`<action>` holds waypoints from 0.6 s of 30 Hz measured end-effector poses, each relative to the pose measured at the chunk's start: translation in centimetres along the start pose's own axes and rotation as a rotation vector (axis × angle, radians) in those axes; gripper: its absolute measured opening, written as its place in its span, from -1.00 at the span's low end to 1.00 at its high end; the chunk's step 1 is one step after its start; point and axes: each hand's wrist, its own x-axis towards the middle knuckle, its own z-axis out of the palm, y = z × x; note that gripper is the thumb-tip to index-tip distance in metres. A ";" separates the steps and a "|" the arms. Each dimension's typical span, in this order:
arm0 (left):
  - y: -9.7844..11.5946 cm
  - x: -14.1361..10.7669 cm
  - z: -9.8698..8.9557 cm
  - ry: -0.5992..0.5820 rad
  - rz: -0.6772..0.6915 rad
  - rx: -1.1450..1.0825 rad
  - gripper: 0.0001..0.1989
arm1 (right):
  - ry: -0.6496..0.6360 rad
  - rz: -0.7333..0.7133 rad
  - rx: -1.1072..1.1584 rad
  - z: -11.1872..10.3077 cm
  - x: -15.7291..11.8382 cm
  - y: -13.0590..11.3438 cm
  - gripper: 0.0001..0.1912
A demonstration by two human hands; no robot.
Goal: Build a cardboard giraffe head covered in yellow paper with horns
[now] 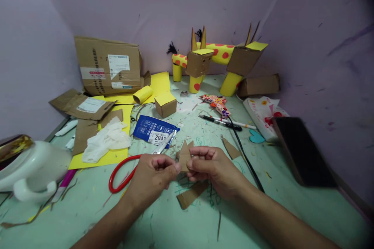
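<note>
Between my two hands a small pointed piece of cardboard (184,156) stands tip up, above the table. My left hand (156,172) pinches its lower left edge with thumb and forefinger. On its right edge, my right hand (210,167) grips it between thumb and curled fingers. Another cardboard tip shows just behind it. Red-handled scissors (124,174) lie partly under my left hand, blades pointing away. Below my hands rests a cardboard strip (193,194), and a cut cardboard point (230,148) lies to the right.
Two yellow spotted cardboard animals (199,64) (247,60) stand at the back. A small box (165,106) with a yellow top, a blue packet (154,129), a glue gun (216,105) with a black cable, pens (220,122), a phone (304,151) and a white mug (37,167) surround my hands.
</note>
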 end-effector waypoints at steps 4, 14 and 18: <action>-0.3 0.3 -0.1 -0.012 -0.030 -0.023 -0.77 | 0.002 -0.027 0.017 0.0 0.0 0.1 -0.66; -0.1 0.4 0.0 -0.004 -0.027 0.038 -0.77 | -0.010 -0.042 -0.004 0.1 0.0 0.1 -0.72; -0.1 0.1 0.1 0.005 0.009 0.101 -0.78 | -0.006 -0.022 0.015 0.0 0.0 0.1 -0.72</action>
